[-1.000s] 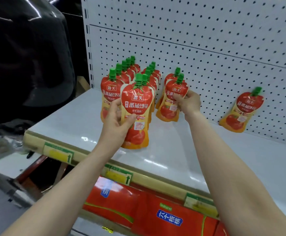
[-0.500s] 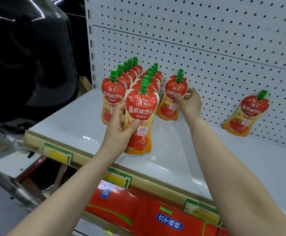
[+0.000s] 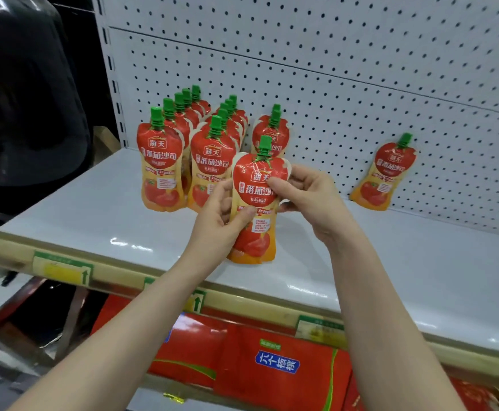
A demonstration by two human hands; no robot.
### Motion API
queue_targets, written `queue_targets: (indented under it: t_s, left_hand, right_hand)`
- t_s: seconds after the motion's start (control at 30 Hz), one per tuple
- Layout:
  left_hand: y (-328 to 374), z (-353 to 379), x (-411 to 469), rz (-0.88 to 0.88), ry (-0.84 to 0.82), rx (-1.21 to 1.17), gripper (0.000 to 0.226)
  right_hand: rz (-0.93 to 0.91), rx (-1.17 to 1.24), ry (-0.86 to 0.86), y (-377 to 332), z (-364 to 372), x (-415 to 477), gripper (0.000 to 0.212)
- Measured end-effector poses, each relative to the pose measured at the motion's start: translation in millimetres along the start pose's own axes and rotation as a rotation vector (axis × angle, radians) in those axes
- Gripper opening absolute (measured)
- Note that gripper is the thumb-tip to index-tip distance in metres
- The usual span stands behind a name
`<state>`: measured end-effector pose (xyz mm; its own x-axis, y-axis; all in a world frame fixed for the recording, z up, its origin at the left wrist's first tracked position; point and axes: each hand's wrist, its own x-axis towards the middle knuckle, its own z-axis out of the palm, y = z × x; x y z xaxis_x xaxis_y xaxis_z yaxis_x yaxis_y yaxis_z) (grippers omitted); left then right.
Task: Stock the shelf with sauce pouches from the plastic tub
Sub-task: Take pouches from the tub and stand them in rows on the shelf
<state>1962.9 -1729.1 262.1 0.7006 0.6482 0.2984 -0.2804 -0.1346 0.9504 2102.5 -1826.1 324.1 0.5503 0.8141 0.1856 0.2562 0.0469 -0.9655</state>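
A red-and-orange tomato sauce pouch (image 3: 257,203) with a green cap is held upright over the white shelf (image 3: 94,215). My left hand (image 3: 218,221) grips its lower left side, thumb across the front. My right hand (image 3: 307,197) pinches its upper right edge. Behind it stand three rows of matching pouches: a left row (image 3: 160,161), a middle row (image 3: 209,161) and a short right row (image 3: 272,134). One more pouch (image 3: 386,173) leans alone against the pegboard at the right. The plastic tub is out of view.
White pegboard back panel (image 3: 361,84) rises behind the shelf. The shelf's front edge carries a price rail with yellow-green tags (image 3: 64,269). Red cartons (image 3: 272,366) lie on the level below. A dark bulky object (image 3: 25,99) fills the left.
My right hand has left the pouch standing in the right row and come forward to the pouch in my left hand. That pouch has shifted right, away from the middle row.
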Motion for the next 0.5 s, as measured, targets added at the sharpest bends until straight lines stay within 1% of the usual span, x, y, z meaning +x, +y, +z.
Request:
queue_targets:
  t_s: [0.07,0.13,0.2,0.27,0.37,0.47,0.5]
  left_hand:
    - [-5,2,2,0.003,-0.005,0.081,0.044]
    - [-11,2,3,-0.003,0.013,0.194,0.046]
    - [-18,4,4,-0.036,0.011,0.296,0.050]
    - [-26,7,8,-0.073,-0.032,0.389,0.052]
    - [-38,13,21,-0.113,-0.097,0.529,0.058]
    - [-48,20,37,-0.131,-0.140,0.644,0.061]
    - [-51,22,41,-0.139,-0.145,0.668,0.062]
  right_hand:
    - [-0.004,-0.006,0.049,0,-12,1,0.009]
    - [-0.009,-0.027,0.124,1,-26,6,0.005]
    - [-0.003,-0.051,0.193,3,-36,14,0.005]
    - [0.001,-0.070,0.236,8,-41,25,0.007]
    - [0.009,-0.089,0.263,22,-39,45,0.006]
    - [0.008,-0.090,0.270,35,-34,64,0.015]
    - [0.000,-0.085,0.272,37,-32,70,0.015]
